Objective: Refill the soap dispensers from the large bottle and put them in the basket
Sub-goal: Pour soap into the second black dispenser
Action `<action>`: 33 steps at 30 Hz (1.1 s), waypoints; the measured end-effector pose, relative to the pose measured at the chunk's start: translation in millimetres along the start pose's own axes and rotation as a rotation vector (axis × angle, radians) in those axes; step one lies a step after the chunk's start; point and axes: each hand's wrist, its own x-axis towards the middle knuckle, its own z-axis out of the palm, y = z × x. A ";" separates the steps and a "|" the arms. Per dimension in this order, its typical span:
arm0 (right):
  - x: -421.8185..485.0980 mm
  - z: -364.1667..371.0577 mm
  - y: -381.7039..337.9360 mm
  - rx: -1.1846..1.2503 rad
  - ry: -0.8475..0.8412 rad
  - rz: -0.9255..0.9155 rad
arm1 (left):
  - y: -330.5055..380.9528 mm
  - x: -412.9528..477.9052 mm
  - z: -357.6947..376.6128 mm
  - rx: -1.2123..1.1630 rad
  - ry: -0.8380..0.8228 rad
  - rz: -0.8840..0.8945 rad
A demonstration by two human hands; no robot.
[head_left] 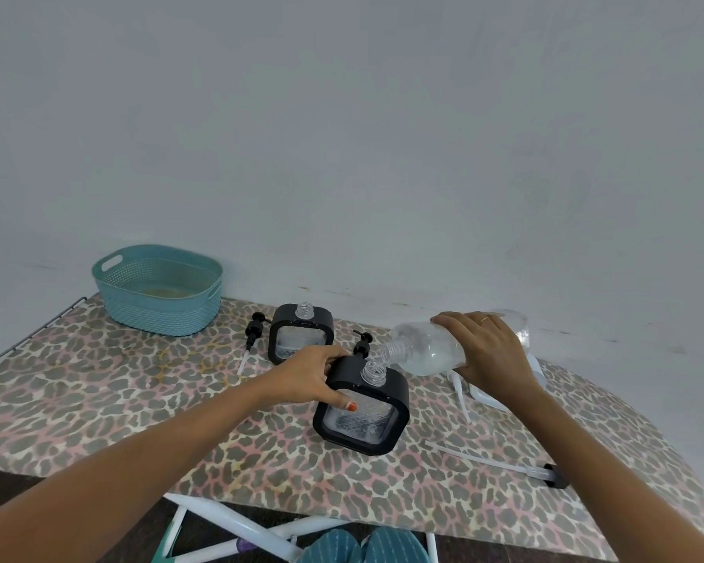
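**Pouring from the large bottle into the near dispenser**

We see a long ironing board (98,400) with a leopard-print fabric cover carrying everything. At its far left corner stands the teal oval plastic basket (159,314) with a woven-look wall and cut-out handles; no dispenser is in it.

Toward the far right edge, the large clear plastic bottle (427,351) is tipped on its side above the board, with clear liquid pooled along its lower wall. The right hand (488,347) grasps it from above, fingers wrapped round its body. Its open mouth points down and left, just above the neck of the near dispenser.

That near soap dispenser (362,420), a square clear container in a rounded black frame, stands in the middle of the board with its pump off. The left hand (314,375) grips its upper left corner, thumb on the front face.

A second matching dispenser (300,339), also uncapped, stands behind it nearer the far edge.

Three black pump heads with thin clear tubes lie loose: one (254,331) just left of the far dispenser, one (362,346) between the two dispensers, one (555,476) by the near right edge
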 end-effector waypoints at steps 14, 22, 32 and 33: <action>0.9 -3.8 5.0 -0.026 -0.014 0.000 | -4.9 3.2 0.1 0.004 0.002 0.017; -1.0 -2.7 6.4 -0.029 0.000 -0.005 | -6.4 4.8 2.7 -0.011 0.006 0.027; -0.4 -2.4 6.7 -0.033 0.009 -0.003 | -7.5 4.9 3.9 -0.065 0.002 0.022; -0.7 -2.6 6.9 -0.036 0.004 -0.002 | -7.5 4.8 3.9 -0.072 0.003 0.021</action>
